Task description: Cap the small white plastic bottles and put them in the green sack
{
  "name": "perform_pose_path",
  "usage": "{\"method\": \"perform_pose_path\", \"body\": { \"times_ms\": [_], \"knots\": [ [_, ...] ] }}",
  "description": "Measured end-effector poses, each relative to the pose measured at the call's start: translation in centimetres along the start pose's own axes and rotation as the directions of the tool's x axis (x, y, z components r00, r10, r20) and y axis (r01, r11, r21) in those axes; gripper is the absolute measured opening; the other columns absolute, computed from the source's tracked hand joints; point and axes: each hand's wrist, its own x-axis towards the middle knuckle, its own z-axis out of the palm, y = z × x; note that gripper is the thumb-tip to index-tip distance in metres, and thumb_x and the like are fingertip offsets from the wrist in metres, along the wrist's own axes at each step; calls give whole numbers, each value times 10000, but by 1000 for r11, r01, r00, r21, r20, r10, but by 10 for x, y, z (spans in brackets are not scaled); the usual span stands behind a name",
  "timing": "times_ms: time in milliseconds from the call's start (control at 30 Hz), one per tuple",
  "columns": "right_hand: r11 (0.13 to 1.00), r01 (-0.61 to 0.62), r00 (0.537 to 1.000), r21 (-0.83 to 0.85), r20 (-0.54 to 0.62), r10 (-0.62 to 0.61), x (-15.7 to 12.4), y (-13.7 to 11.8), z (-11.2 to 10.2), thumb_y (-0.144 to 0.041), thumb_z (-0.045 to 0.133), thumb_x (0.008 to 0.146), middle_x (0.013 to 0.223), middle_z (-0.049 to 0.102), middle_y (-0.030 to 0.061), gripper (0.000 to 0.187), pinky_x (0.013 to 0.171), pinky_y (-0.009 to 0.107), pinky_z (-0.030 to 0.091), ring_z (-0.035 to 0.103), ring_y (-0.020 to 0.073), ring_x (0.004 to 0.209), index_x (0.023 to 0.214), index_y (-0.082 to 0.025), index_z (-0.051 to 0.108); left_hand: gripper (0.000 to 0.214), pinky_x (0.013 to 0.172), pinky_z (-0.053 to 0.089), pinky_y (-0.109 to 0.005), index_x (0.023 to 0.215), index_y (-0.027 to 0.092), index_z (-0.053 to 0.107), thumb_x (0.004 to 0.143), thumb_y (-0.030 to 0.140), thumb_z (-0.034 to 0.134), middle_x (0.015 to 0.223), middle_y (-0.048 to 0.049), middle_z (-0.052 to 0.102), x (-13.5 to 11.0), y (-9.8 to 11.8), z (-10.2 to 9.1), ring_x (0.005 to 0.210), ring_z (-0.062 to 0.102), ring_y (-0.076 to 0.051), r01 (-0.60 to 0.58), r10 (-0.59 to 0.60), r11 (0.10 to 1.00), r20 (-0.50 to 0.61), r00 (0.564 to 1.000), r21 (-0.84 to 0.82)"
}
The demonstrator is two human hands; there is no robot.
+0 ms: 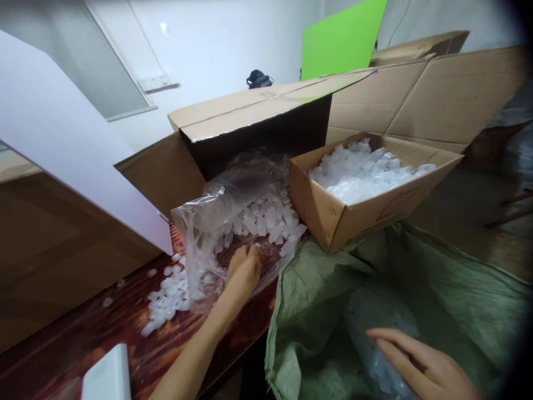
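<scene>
My left hand [245,269] is closed, fingers curled down over the dark red table at the mouth of a clear plastic bag [212,205]. What its fingertips hold, if anything, is hidden. Just beyond it, small translucent white plastic pieces [266,219] spill out of the bag. Left of my forearm lies a looser pile of shorter white pieces [169,294]. At the lower right, my right hand [428,364] has its fingers stretched out over an open green woven sack [316,305]. Close beside those fingers, a filled clear bag [378,328] rests inside the sack.
A small cardboard box [358,214] full of white pieces stands tilted at the sack's rim. Behind, a large open carton [258,105] lies on its side around the bag. A white panel [83,139] leans at left, and a white block-shaped object [109,375] sits in front.
</scene>
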Motion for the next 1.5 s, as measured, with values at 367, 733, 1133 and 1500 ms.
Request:
{"method": "perform_pose_path", "body": {
  "times_ms": [367,733,1133,1500],
  "knots": [
    [816,578,803,8,170,-571,0,-75,31,-290,613,904,740,595,-25,234,524,165,482,581,85,556,1131,-266,665,346,650,465,-228,1036,153,600,959,466,474,874,-49,622,-145,50,-17,718,602,-133,383,8,322,407,913,-866],
    [584,793,601,-174,381,-703,-22,-82,59,-242,350,1018,956,640,77,345,625,210,530,669,135,786,1322,-180,499,452,336,247,-120,813,160,483,883,603,538,461,64,463,-166,59,7,335,404,-47,578,-69,47,574,816,-815],
    [781,621,749,-66,343,-567,-25,-88,57,-548,199,1017,558,537,-30,576,476,228,374,541,100,492,676,-207,513,490,513,321,-207,600,153,473,940,506,472,541,20,457,-170,65,-2,495,424,-75,275,-135,525,241,961,-805],
    [469,838,542,-279,522,-658,-36,-78,26,-540,274,1010,782,671,9,539,568,265,459,639,150,632,1337,-152,458,489,523,283,-216,564,165,370,948,451,466,523,30,373,-176,57,0,509,357,-83,211,-96,536,189,977,-818]
  ]
}}
